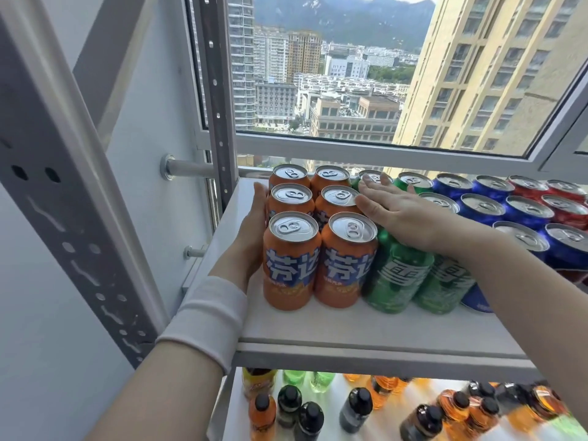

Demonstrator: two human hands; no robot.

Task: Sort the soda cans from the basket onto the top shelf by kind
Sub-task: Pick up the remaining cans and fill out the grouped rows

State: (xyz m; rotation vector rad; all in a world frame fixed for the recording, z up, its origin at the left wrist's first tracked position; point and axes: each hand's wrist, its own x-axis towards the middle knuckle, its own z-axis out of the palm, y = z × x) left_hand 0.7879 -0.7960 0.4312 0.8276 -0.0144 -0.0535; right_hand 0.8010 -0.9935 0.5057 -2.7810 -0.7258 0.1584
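Several orange cans (pixel 291 259) stand in two rows at the left end of the top shelf (pixel 366 332). Beside them to the right stand green cans (pixel 397 275), then blue cans (pixel 483 208), then red cans (pixel 563 211). My left hand (pixel 251 237) lies flat against the left side of the orange block, fingers straight. My right hand (pixel 397 211) lies palm down with straight fingers on the tops of the green cans, next to the orange ones. No basket is in view.
A grey perforated shelf post (pixel 63 218) stands at the left and another post (pixel 219 122) behind the cans. A window (pixel 350 74) is behind the shelf. The lower shelf holds several bottles (pixel 356 409) with black caps.
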